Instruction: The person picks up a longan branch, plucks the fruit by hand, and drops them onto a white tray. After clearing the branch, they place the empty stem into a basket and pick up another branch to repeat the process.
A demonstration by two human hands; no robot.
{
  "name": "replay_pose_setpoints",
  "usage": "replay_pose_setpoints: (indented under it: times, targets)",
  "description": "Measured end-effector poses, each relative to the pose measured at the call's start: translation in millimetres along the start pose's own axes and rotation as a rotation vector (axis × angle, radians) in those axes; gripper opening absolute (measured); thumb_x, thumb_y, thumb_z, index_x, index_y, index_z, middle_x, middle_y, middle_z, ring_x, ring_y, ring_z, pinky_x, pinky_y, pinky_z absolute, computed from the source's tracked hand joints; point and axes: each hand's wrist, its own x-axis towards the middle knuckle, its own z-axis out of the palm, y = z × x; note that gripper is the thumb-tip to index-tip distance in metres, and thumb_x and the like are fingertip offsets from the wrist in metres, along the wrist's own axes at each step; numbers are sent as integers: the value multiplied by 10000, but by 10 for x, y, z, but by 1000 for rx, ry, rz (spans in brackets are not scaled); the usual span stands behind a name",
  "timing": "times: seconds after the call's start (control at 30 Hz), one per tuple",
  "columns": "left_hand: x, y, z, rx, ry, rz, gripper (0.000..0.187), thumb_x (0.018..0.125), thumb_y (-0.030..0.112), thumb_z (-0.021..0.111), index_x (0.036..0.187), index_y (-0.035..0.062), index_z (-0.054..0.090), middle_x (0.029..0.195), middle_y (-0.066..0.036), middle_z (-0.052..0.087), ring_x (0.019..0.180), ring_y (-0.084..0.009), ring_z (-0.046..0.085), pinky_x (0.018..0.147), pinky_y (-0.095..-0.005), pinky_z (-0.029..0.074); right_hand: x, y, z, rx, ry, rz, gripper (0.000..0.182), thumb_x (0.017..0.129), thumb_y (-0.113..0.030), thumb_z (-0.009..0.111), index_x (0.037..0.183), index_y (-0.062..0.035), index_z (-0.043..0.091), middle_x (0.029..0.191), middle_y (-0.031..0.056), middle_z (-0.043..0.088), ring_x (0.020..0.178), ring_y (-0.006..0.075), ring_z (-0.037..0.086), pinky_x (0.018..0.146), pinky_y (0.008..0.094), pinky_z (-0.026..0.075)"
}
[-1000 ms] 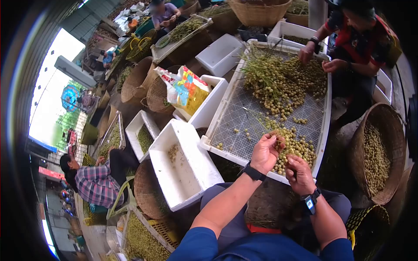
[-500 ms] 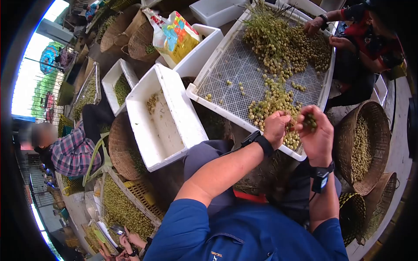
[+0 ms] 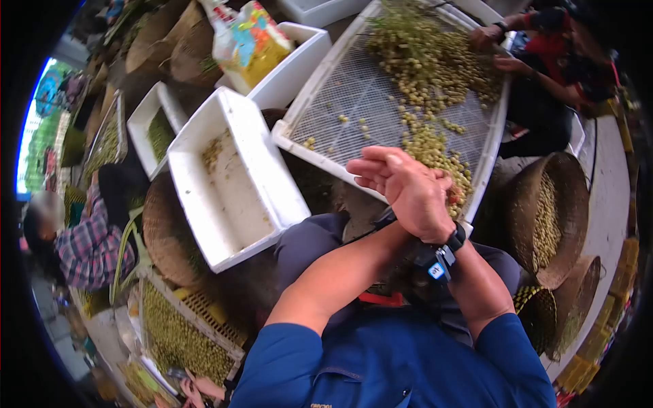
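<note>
My right hand [image 3: 411,194] is open over the near edge of the white mesh tray [image 3: 286,129], its fingers stretched to the left and slightly blurred. No fruit shows in its palm. My left forearm [image 3: 340,275] reaches up to the same spot, but its hand is hidden behind my right hand and wrist, so its fingers and anything in them cannot be made out. Small round yellow-green fruits [image 3: 442,160] lie in the tray just beyond my hands. A larger heap with thin green stems [image 3: 415,51] covers the tray's far part.
At the tray's far right a co-worker's hands [image 3: 510,64] touch the heap. A white foam box [image 3: 235,183] holding a few fruits stands left of the tray. A woven basket of fruits [image 3: 547,224] is on the right. Another person in a plaid shirt [image 3: 95,248] sits at the left.
My right hand has swung left across my left hand, turned over and opened; the fruits seen in it before no longer show. The whole view has shifted slightly.
</note>
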Motion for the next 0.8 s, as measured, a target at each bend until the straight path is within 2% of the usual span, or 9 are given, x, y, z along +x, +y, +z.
replay_pose_setpoints:
  times: [0.07,0.2,0.3,0.37,0.5,0.57,0.63,0.7,0.8]
  targets:
    - [-139,166,103,21,-43,46,105,973,128,570,1058,67,584,914,-47,648,785,-181,657,715,-349,557,-245,-276,-131,58,161,-133,384,1049,-279,401,1222,32,547,1056,203,671,971,298,675,914,409,525]
    - [-269,458,177,22,-124,88,100,988,174,571,1058,106,590,948,-17,649,858,-163,645,771,-350,539,-566,-687,-797,-256,457,-465,340,1067,-260,426,1160,20,595,839,94,681,746,144,662,729,271,543]
    - [-311,552,143,-1,-84,26,88,968,176,611,1028,112,606,942,-6,654,845,-154,641,742,-337,534,-683,-675,-1302,-349,599,-366,244,1035,-211,526,1114,-13,645,854,46,681,739,107,644,712,251,535]
    - [-290,576,115,27,-93,12,79,964,155,618,1031,115,609,931,-4,657,827,-152,643,727,-335,537,-742,-523,-1533,-385,521,-295,236,1025,-235,543,1090,-32,645,941,12,668,838,99,633,753,261,526]
    - [-235,562,68,94,-141,-61,77,969,121,605,1044,109,609,982,-11,668,886,-147,648,780,-322,543,-785,-325,-1627,-203,447,-40,299,1017,-307,519,1143,-59,629,1109,49,637,1030,146,596,845,325,523]
    - [-258,558,147,125,-122,-48,73,968,115,604,1040,107,600,1003,-6,668,924,-142,645,826,-324,540,-782,-380,-1504,-145,389,-24,320,1013,-300,524,1180,-45,623,1088,44,639,977,131,594,823,308,516]
    - [-231,549,163,158,-104,-49,75,964,112,609,1037,109,592,1003,3,667,920,-138,640,828,-327,528,-778,-389,-1560,-367,351,52,327,992,-288,585,1189,-31,636,986,20,642,864,100,585,756,270,499]
    - [-265,566,191,252,-91,-45,81,960,113,617,1034,104,584,1000,-4,666,912,-140,635,815,-331,519,-789,-363,-1565,-441,394,-80,270,977,-277,611,1078,-34,672,841,-19,630,718,60,564,647,259,516]
    - [-280,543,233,322,-69,-14,95,951,109,632,1037,87,597,964,-22,667,874,-144,637,772,-316,515,-821,-341,-1629,-176,364,54,250,970,-286,622,1039,-48,658,816,-19,609,715,74,571,631,264,519]
